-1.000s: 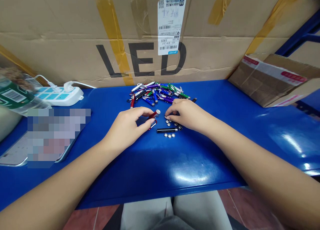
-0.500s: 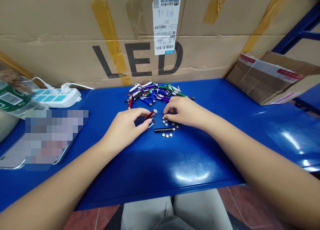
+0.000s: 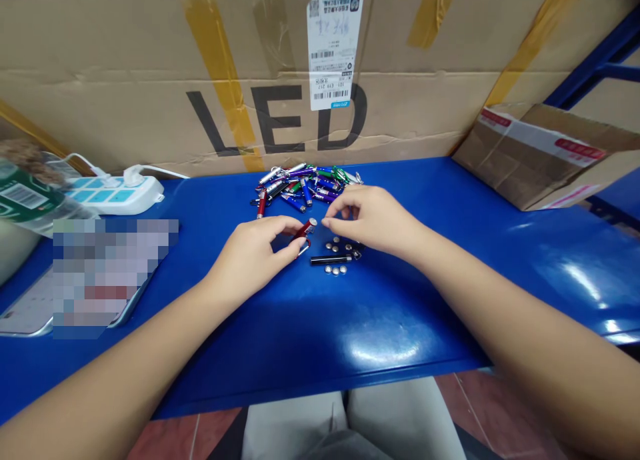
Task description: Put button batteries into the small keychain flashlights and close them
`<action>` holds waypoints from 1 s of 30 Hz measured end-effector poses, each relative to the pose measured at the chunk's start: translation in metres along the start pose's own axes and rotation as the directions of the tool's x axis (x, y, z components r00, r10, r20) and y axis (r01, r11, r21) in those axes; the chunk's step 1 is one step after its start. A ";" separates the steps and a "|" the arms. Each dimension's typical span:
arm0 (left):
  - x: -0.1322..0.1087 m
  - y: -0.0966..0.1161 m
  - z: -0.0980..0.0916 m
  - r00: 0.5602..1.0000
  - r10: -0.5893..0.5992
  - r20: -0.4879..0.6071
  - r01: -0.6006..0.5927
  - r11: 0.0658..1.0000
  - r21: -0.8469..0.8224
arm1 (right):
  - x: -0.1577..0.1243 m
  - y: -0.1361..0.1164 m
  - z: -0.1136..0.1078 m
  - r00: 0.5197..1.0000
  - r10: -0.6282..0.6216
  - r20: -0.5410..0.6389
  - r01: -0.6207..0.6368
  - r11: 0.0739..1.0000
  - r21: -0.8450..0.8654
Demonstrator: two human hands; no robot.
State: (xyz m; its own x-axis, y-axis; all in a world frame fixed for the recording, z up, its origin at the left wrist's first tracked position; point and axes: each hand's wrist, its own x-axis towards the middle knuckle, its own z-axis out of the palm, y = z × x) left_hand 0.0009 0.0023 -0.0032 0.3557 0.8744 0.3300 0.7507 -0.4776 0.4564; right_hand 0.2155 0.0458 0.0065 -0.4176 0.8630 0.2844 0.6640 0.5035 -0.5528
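My left hand [image 3: 253,253] is shut on a small red metal keychain flashlight [image 3: 305,230], with its clip hanging below my fingers. My right hand [image 3: 373,217] hovers just above several silver button cells [image 3: 336,270], and nothing shows between its fingers. A black mini flashlight body [image 3: 330,260] lies beside those cells. Behind both hands is a heap of keychain flashlights [image 3: 300,188] in red, blue, purple, green and silver. My right hand hides the heap's near right edge.
The blue metal table [image 3: 400,340] ends in a front edge above my light trousers. A large taped LED carton [image 3: 275,120] stands behind it. A flattened cardboard box [image 3: 535,157], a power strip [image 3: 117,195] and a pixelated object [image 3: 100,273] sit around the table.
My right hand has lifted and shifted left over the button cells, showing more of them. My left hand keeps the red flashlight in about the same place.
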 end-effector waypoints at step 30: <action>-0.002 0.002 -0.001 0.999 -0.049 -0.022 0.049 0.999 -0.007 | -0.008 0.009 -0.009 0.950 -0.071 0.304 0.112 0.987 -0.118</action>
State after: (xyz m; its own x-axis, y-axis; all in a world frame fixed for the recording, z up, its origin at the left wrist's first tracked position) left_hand 0.0011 0.0000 -0.0025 0.3062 0.8948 0.3249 0.7636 -0.4347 0.4775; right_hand 0.2306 0.0438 0.0064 -0.6328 0.7711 0.0714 0.6817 0.5983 -0.4211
